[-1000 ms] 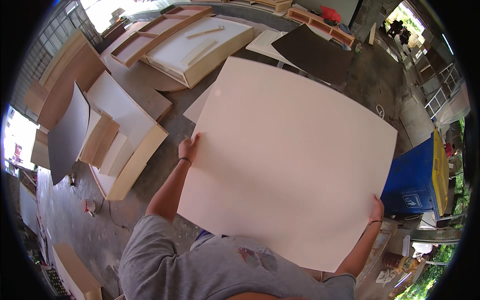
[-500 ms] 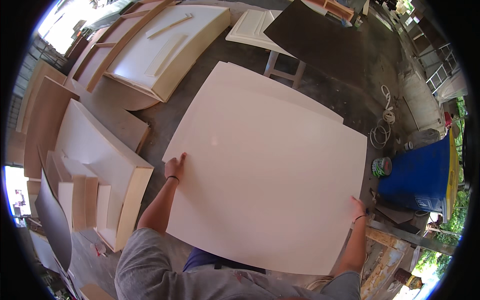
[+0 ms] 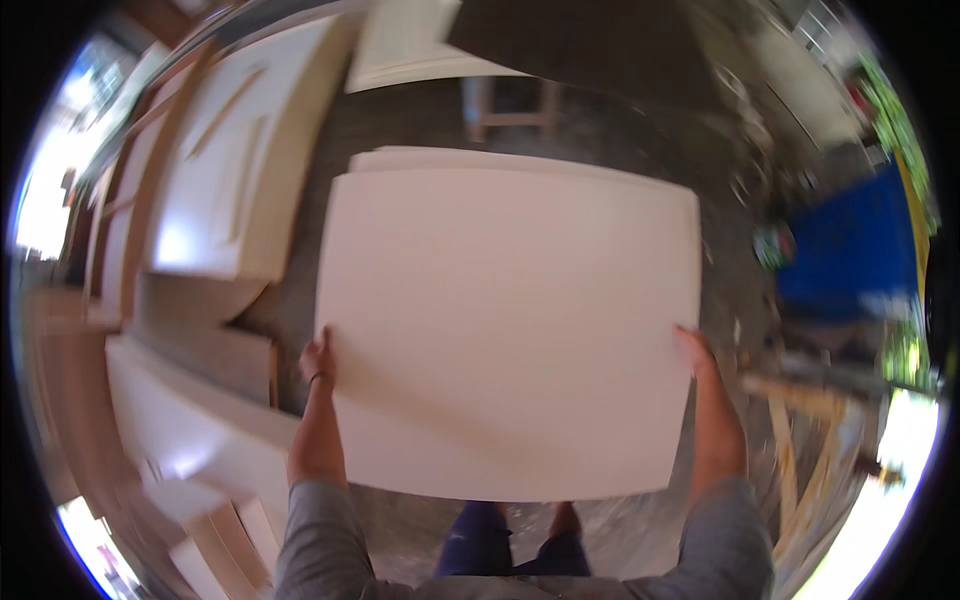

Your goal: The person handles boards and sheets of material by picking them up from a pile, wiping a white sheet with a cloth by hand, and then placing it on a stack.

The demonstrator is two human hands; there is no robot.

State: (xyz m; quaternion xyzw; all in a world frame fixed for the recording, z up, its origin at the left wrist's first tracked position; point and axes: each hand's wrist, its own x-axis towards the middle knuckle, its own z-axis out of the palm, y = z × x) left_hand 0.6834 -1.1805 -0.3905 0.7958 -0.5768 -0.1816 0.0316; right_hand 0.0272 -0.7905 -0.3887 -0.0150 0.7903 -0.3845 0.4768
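Observation:
A large pale cream sheet [image 3: 510,320] spans the middle of the view, held out in front of my body. Behind its far edge shows the rim of at least one more sheet [image 3: 440,156] of the same colour. My left hand [image 3: 318,358] grips the left edge, thumb on top and the other fingers hidden underneath. On the opposite edge my right hand [image 3: 692,350] is closed the same way, its fingers also out of sight below. Between the sheet and my shirt, my legs [image 3: 480,540] show over the floor.
Far left lie a white panel box [image 3: 240,140] and a wooden frame [image 3: 125,200]. Nearer left are another white panel [image 3: 190,410] and stacked board pieces [image 3: 230,540]. Ahead, a dark sheet [image 3: 600,50] rests over a stand [image 3: 510,105]. A blue bin [image 3: 850,245] and wooden frame [image 3: 800,400] are right.
The view has turned to the right and the sheet now sits squarer before me, with its far edge lower in the picture. Both hands keep hold of its edges.

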